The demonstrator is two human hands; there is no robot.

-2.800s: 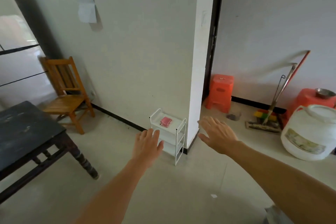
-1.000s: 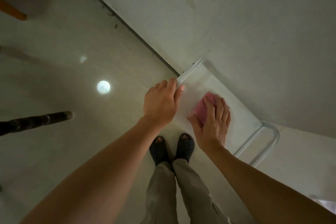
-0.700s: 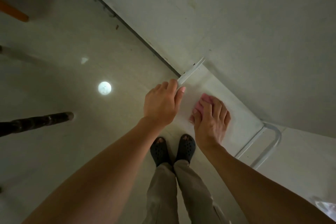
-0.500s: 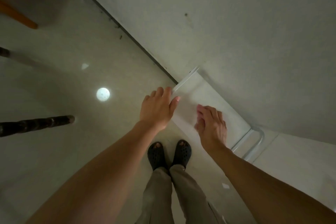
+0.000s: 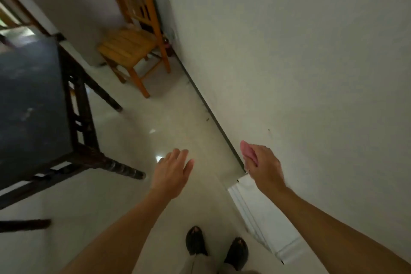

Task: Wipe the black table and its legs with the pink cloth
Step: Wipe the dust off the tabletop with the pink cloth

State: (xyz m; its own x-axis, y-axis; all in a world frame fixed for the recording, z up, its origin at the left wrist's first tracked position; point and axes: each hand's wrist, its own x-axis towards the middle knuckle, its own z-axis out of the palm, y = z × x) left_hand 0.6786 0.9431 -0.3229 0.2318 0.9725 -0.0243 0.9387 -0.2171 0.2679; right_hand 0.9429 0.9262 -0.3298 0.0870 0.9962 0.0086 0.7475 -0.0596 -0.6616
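Note:
My right hand (image 5: 263,165) grips the folded pink cloth (image 5: 248,152), whose end sticks out past my fingers, in the air above the floor close to the wall. My left hand (image 5: 173,172) hangs over the floor with its fingers straight, holding nothing. The black table (image 5: 29,104) fills the left side, its dusty top seen from above. One turned leg (image 5: 115,168) reaches the floor just left of my left hand, and another leg (image 5: 104,95) stands farther back.
A white shelf rack (image 5: 264,216) stands against the wall under my right forearm. A wooden chair (image 5: 131,44) sits at the back by the wall. Pale tiled floor (image 5: 155,118) lies between table and wall. My feet in dark shoes (image 5: 216,247) are at the bottom.
My right hand has lifted the pink cloth off the white rack. My left hand has let go of the rack's rail. The view has swung left, bringing the table and chair in.

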